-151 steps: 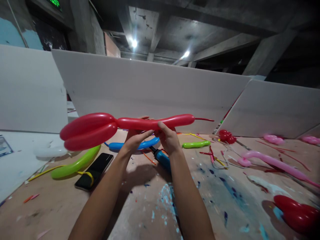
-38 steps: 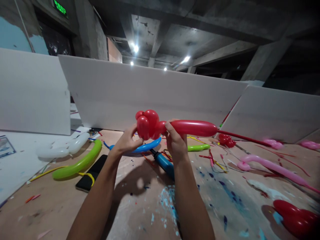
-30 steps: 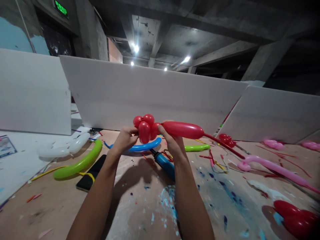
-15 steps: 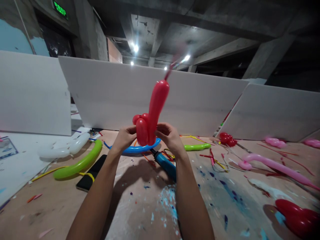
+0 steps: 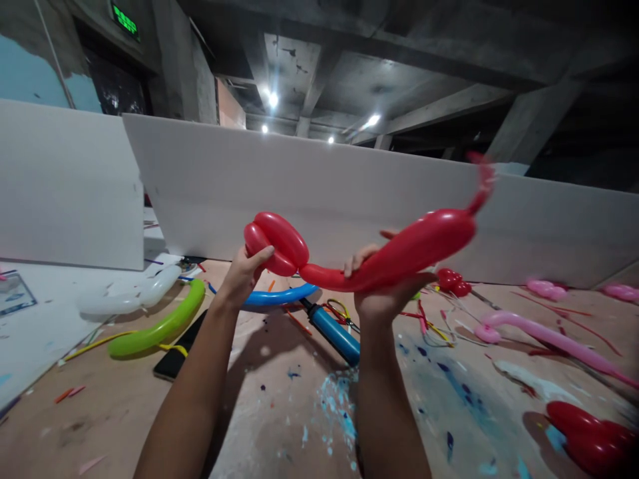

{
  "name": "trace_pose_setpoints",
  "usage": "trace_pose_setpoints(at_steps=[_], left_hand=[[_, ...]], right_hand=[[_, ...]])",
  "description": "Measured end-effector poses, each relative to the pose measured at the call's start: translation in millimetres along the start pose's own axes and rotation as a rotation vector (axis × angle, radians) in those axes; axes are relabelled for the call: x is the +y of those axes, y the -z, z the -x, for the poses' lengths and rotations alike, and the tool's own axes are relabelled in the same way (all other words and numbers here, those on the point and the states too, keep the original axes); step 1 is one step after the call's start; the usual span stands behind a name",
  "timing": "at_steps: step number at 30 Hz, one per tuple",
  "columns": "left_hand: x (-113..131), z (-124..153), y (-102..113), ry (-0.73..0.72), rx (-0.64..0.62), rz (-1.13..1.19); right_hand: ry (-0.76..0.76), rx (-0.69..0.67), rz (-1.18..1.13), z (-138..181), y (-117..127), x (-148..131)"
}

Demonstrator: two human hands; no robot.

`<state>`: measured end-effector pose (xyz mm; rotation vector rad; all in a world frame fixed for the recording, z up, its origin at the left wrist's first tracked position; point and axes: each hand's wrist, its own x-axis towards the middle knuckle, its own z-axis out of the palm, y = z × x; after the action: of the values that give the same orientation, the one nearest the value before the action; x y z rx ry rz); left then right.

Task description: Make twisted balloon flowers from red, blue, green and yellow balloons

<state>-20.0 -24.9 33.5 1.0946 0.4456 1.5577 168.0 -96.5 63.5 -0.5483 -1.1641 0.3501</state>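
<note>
I hold a long red twisted balloon (image 5: 399, 256) in the air above the table. My left hand (image 5: 242, 274) is closed on its folded, looped end at the left, thumb pressed on a bubble. My right hand (image 5: 382, 293) is wrapped around the long straight part from below, fingers curled over it. The straight part slants up to the right and ends in a thin blurred tail near the white board.
A paint-stained wooden table (image 5: 279, 412) carries a blue balloon (image 5: 279, 295), a blue hand pump (image 5: 332, 329), a green balloon (image 5: 154, 329), a white balloon (image 5: 124, 296), a black phone (image 5: 174, 352), scissors (image 5: 339, 311), pink balloons (image 5: 544, 329), red balloons (image 5: 592, 436). White boards (image 5: 324, 186) fence the back.
Half a second ago the long part stood upright between my hands. It now lies slanted to the right, and my right hand has slid out along it, away from my left.
</note>
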Motion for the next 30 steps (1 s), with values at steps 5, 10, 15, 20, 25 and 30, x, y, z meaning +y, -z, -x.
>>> trace_pose_setpoints(at_steps=[5, 10, 15, 20, 25, 30], left_hand=[[3, 2, -2, -0.107, -0.071, -0.055], [-3, -2, 10, -0.154, -0.165, -0.176], [-4, 0, 11, -0.077, -0.269, -0.400], [5, 8, 7, -0.146, -0.328, -0.677], [8, 11, 5, -0.088, -0.437, -0.644], [8, 11, 4, -0.028, -0.467, -0.563]], right_hand=[[-0.195, -0.461, 0.521, -1, 3, 3], [-0.168, -0.499, 0.733, 2, -1, 3], [-0.122, -0.377, 0.812, 1, 2, 0], [-0.165, -0.516, 0.611, -3, 11, 9], [-0.254, -0.663, 0.491, -11, 23, 21], [-0.274, -0.726, 0.483, -12, 23, 24]])
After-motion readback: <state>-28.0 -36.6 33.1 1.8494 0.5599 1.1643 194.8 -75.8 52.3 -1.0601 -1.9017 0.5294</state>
